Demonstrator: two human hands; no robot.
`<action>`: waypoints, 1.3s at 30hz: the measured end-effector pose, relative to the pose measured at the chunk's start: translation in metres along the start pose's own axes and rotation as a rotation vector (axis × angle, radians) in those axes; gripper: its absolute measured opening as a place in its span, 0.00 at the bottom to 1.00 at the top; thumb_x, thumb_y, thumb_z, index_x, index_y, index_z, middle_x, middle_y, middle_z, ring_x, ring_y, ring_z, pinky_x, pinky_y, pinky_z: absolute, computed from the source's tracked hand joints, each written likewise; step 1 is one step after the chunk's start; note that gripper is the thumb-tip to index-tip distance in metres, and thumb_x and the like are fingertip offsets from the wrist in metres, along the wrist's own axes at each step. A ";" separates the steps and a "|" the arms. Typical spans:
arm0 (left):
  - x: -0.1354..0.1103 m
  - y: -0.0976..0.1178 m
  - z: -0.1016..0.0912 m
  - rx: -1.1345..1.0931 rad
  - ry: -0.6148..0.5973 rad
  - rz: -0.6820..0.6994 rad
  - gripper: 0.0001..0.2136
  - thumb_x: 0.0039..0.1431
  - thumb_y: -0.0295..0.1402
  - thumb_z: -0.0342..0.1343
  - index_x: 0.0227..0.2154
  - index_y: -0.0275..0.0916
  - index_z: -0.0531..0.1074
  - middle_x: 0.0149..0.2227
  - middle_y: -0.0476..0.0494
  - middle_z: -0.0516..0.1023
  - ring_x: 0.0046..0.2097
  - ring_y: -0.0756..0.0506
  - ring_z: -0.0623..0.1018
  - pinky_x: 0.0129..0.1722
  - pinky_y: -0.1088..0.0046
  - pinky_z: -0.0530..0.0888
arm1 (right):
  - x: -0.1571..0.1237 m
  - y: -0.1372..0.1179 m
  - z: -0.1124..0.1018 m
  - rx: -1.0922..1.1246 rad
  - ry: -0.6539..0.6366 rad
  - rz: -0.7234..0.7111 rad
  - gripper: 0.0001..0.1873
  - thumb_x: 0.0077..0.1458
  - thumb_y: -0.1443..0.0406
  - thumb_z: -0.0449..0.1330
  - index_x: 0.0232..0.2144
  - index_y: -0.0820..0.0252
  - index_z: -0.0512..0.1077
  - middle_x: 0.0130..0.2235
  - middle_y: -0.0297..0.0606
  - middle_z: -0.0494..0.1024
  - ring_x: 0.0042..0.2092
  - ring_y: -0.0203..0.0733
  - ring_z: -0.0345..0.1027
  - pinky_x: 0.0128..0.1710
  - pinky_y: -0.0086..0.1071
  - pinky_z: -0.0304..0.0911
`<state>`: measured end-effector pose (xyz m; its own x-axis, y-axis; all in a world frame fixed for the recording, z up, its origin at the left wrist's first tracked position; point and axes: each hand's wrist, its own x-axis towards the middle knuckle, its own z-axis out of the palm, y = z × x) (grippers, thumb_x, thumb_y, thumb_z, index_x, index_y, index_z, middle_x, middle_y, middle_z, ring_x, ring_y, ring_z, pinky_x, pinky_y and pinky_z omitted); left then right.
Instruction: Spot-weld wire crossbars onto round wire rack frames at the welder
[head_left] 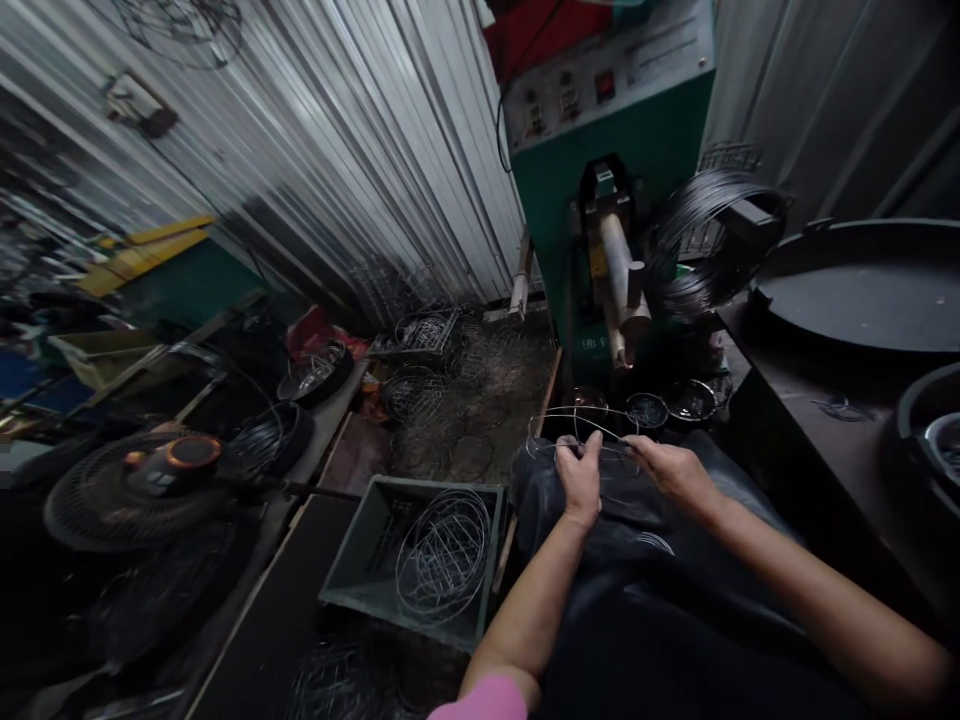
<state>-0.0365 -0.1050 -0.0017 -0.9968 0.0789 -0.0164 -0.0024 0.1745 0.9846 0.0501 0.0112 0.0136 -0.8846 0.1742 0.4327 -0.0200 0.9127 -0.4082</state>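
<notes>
In the head view my left hand [579, 480] is closed, its thumb and fingers pinching a thin bent wire frame [568, 410] above my lap. My right hand [679, 475] grips the same wire at its right side with the fingertips. The curved part of the wire arcs beyond both hands; its lower part is partly hidden by my fingers. Several short bent wires [656, 542] lie on the dark apron [630, 590] over my lap. Just beyond the hands are small bowls of metal pieces [691, 400].
Ahead stands a green machine [541, 230] with a pale metal electrode arm [619, 260]. A wire coil [709, 240] hangs beside it. At left is a green crate [341, 560] holding round wire racks [450, 555]. A fan [165, 485] stands farther left; a large black tray [862, 290] rests right.
</notes>
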 end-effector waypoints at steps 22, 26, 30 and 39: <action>0.001 0.011 -0.011 -0.031 -0.285 0.036 0.17 0.49 0.45 0.58 0.33 0.39 0.61 0.29 0.51 0.64 0.32 0.51 0.67 0.37 0.74 0.65 | 0.000 0.012 -0.014 0.189 0.120 0.132 0.15 0.60 0.60 0.45 0.40 0.57 0.70 0.29 0.37 0.77 0.27 0.37 0.71 0.27 0.26 0.63; -0.005 0.013 -0.005 -0.028 -0.271 0.106 0.22 0.42 0.40 0.64 0.37 0.39 0.60 0.32 0.49 0.65 0.35 0.50 0.68 0.40 0.73 0.66 | 0.001 0.003 -0.012 0.270 0.178 0.229 0.15 0.60 0.58 0.45 0.38 0.56 0.69 0.24 0.33 0.73 0.22 0.35 0.67 0.23 0.25 0.60; -0.014 0.015 0.000 0.045 -0.262 0.229 0.30 0.37 0.38 0.67 0.44 0.38 0.59 0.40 0.42 0.67 0.42 0.47 0.69 0.45 0.69 0.66 | 0.002 0.000 -0.011 0.307 0.248 0.308 0.14 0.59 0.57 0.46 0.35 0.56 0.69 0.24 0.33 0.73 0.22 0.35 0.65 0.23 0.25 0.61; -0.024 0.010 0.009 0.207 -0.171 0.275 0.28 0.44 0.35 0.62 0.47 0.35 0.57 0.39 0.40 0.67 0.40 0.46 0.70 0.45 0.66 0.67 | -0.007 -0.009 -0.011 0.293 0.258 0.303 0.13 0.59 0.59 0.46 0.36 0.57 0.69 0.26 0.35 0.74 0.23 0.35 0.66 0.24 0.26 0.61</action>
<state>-0.0121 -0.0964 0.0071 -0.9301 0.3099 0.1970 0.2965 0.3173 0.9008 0.0615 0.0053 0.0231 -0.7274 0.5356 0.4290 0.0578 0.6708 -0.7394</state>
